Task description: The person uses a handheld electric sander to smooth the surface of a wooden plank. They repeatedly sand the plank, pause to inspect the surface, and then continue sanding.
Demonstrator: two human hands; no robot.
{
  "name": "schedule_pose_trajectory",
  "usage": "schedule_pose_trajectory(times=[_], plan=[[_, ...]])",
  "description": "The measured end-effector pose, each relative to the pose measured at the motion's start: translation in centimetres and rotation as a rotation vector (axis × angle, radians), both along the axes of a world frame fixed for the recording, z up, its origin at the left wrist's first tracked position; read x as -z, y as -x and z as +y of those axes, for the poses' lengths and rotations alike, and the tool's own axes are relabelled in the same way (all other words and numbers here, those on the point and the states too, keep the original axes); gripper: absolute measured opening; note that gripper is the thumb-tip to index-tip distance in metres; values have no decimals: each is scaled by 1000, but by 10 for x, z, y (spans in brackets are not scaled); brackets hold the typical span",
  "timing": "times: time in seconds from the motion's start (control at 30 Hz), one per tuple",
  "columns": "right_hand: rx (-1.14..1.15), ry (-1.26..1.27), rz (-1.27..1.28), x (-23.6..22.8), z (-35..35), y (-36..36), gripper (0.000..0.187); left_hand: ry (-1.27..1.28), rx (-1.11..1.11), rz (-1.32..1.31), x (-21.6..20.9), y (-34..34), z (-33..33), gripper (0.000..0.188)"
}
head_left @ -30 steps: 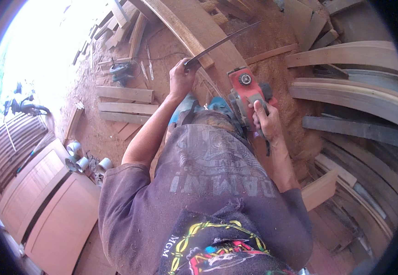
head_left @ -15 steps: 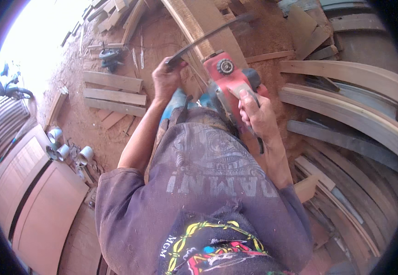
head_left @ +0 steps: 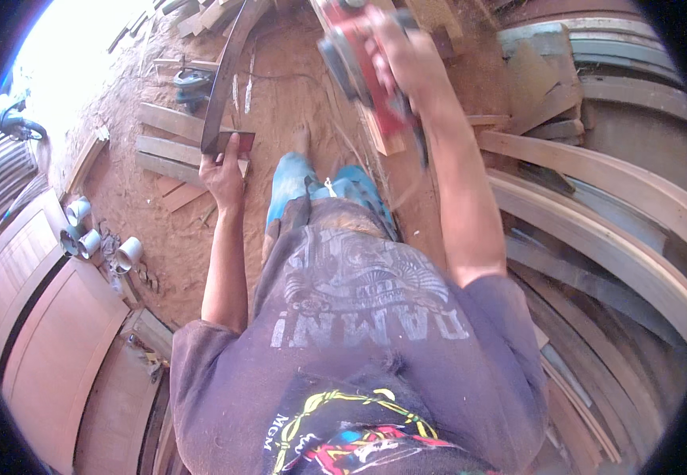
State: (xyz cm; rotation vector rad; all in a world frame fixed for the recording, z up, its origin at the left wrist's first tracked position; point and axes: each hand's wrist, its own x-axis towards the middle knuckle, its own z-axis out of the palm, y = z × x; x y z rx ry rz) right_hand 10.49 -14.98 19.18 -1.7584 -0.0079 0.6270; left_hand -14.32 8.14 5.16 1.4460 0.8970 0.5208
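Note:
My left hand [head_left: 223, 180] holds a carpenter's square by its corner, thumb on the short reddish arm. The long dark blade of the square [head_left: 222, 95] points away from me. My right hand [head_left: 407, 59] grips the handle of a red electric planer [head_left: 373, 75], slightly smeared by motion. Under the planer runs a narrow wooden beam [head_left: 389, 142], its near end showing below the tool. How the planer's sole meets the wood is hidden.
Several short boards [head_left: 171, 148] lie on the sawdust-covered ground at the left, near a blue-green power tool [head_left: 191, 83]. White cups [head_left: 128, 252] and door panels [head_left: 58, 340] are at the lower left. Curved planks [head_left: 597, 229] are stacked along the right.
My right hand has moved the planer forward along the beam, away from me. My left hand has swung the square off the beam to the left, turning its blade to point away.

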Motion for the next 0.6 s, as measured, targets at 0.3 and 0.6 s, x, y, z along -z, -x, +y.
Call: schedule_pose_trajectory(times=[0.3, 0.6], plan=[[-23, 43, 46, -6, -86, 102, 50, 52, 1, 68, 29, 14, 19, 30], [76, 151, 273, -25, -145, 180, 43, 184, 25, 81, 30, -6, 17, 31]])
